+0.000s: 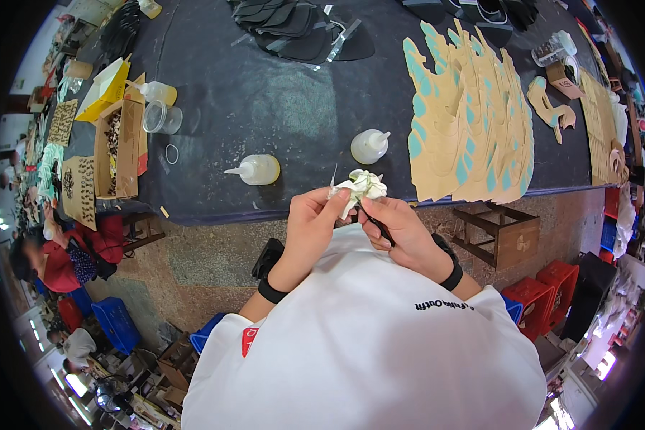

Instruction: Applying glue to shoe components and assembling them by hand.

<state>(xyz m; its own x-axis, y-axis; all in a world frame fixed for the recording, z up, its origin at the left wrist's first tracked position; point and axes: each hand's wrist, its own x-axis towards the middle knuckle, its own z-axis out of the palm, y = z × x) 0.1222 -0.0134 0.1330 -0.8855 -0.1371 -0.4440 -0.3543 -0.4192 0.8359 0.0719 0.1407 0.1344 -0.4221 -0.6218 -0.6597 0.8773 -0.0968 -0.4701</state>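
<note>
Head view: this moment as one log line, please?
left hand: pinching white crumpled piece; right hand: at piece's edge, holding dark slim item; nearby: two squeeze bottles on table

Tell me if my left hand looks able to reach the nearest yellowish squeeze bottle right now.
Probably yes: nothing visible stands between the left hand and the yellowish squeeze bottle on the dark tabletop, but that hand may need to release the crumpled white item.

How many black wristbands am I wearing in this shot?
2: the left wristband is around the wrist of your left hand; the right wristband is around the wrist of your right hand.
</note>
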